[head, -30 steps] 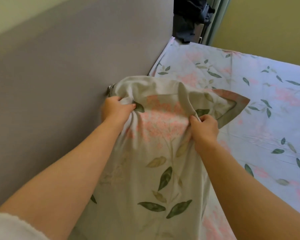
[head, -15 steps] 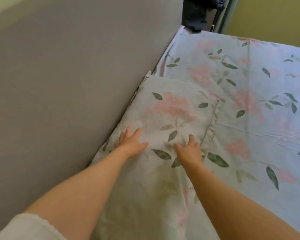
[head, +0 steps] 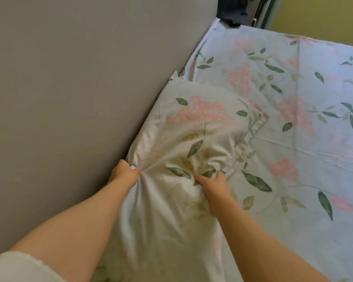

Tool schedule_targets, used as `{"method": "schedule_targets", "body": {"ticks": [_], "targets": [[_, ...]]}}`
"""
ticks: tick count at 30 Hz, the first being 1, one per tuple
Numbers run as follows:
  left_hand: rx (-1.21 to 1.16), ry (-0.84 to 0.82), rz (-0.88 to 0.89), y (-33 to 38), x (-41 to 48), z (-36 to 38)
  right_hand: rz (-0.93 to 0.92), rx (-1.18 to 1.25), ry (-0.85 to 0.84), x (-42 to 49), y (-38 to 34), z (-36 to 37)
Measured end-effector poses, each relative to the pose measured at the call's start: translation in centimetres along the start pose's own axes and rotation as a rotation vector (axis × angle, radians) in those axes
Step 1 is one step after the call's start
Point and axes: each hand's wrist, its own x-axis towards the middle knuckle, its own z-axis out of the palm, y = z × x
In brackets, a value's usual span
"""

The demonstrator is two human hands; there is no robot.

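- Pillow (head: 200, 127): one, in a pale case printed with pink flower clusters and green leaves. We find it lying flat on the bed, its left edge touching the grey panel and its far corner pointing toward the far end of the bed. A ruffled trim runs along its right edge.
- Left grip (head: 123, 173): a bare hand at the pillow's left edge, just beside the grey panel. Its fingers are curled round a bunch of the case, clamped tight on the cloth; creases fan out from the fist across the pillow.
- Right grip (head: 213, 184): a bare hand on the pillow's top face, toward the near right part. Its fingers dig into a gathered fold of the case and hold it fast. We note the cloth puckered between the two hands.
- Bed sheet (head: 293, 143): one, in the same flower-and-leaf print, spread over the mattress to the right of the pillow and beyond it. It shows a few straight fold lines.
- Grey panel (head: 69, 88): plain, upright along the left side of the bed.
- Yellow wall (head: 324, 17): past the bed's far edge, upper right.
- Dark object (head: 232, 15): at the bed's far corner, between panel and wall; we cannot tell what it is.
- White sleeve (head: 18, 267): on the left arm, lower left corner; both forearms are bare below it.
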Motion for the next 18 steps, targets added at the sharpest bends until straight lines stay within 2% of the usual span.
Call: {"method": "schedule_targets", "body": {"ticks": [5,7,8,10,13,15,18], "targets": [[-0.348,0.097,0.303,2.3,-1.5,-2.6,-0.139,0.169,0.032,-2.2,-3.5,-1.7],[-0.336,0.141,0.402,2.6,-3.9,-3.4,-0.108,0.152,0.054,-3.2,-2.5,-3.1],[-0.254,0.147,0.435,2.3,-5.1,-3.5,-0.067,0.113,0.066,-3.5,-1.4,-3.7],[-0.041,0.082,0.422,0.7,-7.1,-3.1,0.04,-0.036,0.098,-3.8,1.4,-4.8],[0.123,-0.117,0.277,-3.2,-8.1,-1.8,0.123,-0.383,0.17,-4.5,5.5,-5.2],[0.141,-0.092,0.207,-6.1,-8.8,-1.3,0.103,-0.444,0.201,-5.7,7.8,-4.9],[0.093,-0.015,0.103,-10.6,-9.6,-1.0,0.154,-0.386,0.187,-8.1,11.3,-4.1]]}}
